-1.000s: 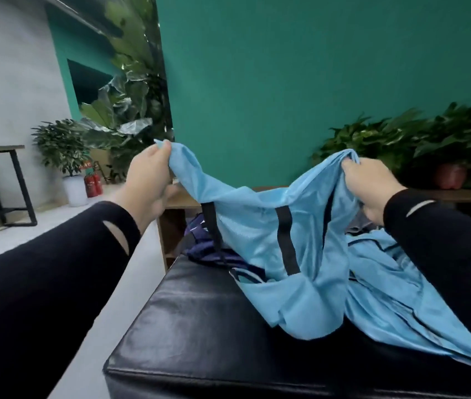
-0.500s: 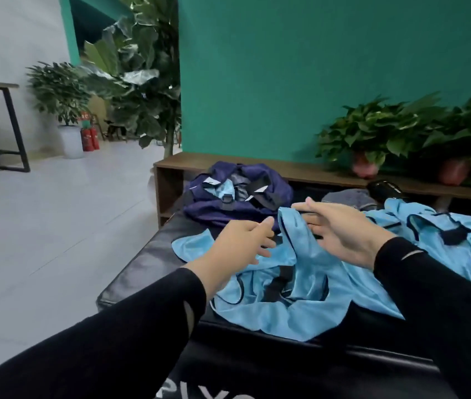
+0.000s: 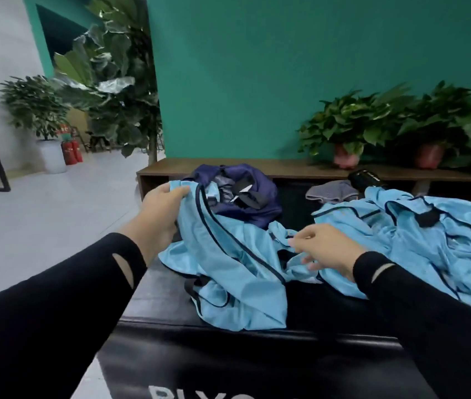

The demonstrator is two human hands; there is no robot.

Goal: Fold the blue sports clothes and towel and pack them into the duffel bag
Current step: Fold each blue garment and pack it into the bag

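A black padded leather bench (image 3: 153,295) carries a light-blue sports garment with dark piping (image 3: 228,254), spread between both hands. A navy fabric duffel bag (image 3: 245,194) sits just behind it. The left hand (image 3: 162,214) grips its far edge; the right hand (image 3: 326,249) pinches its near fold.

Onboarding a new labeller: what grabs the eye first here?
The light blue shirt lies rumpled on the black bench, gripped by the left hand at its far corner and pinched by the right hand. Behind it sits the navy duffel bag; more blue clothes are heaped at right.
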